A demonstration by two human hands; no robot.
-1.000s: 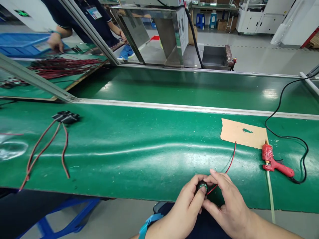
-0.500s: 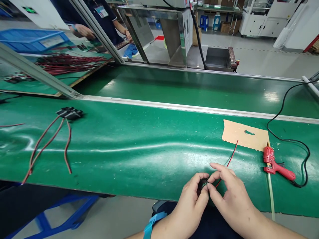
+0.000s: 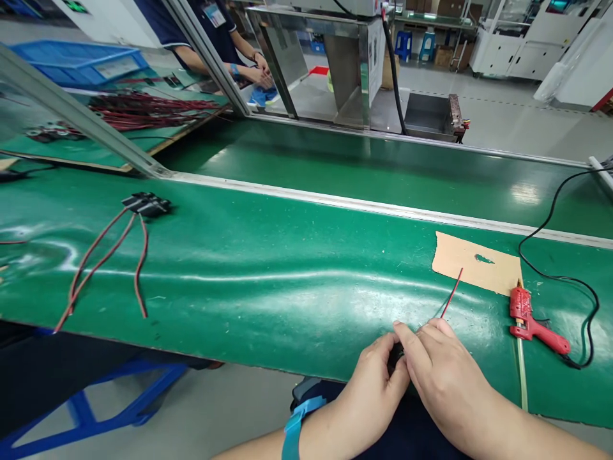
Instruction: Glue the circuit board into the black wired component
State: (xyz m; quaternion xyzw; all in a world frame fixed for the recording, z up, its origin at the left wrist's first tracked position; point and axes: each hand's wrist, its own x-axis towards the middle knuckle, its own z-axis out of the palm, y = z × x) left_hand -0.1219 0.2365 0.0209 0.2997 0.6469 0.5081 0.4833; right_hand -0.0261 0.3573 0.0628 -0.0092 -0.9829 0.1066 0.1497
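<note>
Near the bench's front edge, my left hand is closed around a small black part, pinching it between thumb and fingers. My right hand presses against the same part from the other side, its fingers bent together and mostly covering it. A thin red wire sticks out beyond my right knuckles toward a piece of cardboard. What exactly lies between the right fingertips is hidden. To the right rests a red hot glue gun with a pale glue stick in its back.
Several black parts with red wires lie on the left of the green bench. A black cord loops behind the glue gun. A metal frame rail runs along the back. Across it, a co-worker's hands are near wire bundles.
My right fingers have folded down over the black part, where they were raised and pinching its rim. The view has shifted slightly. The co-worker's hands have come together.
</note>
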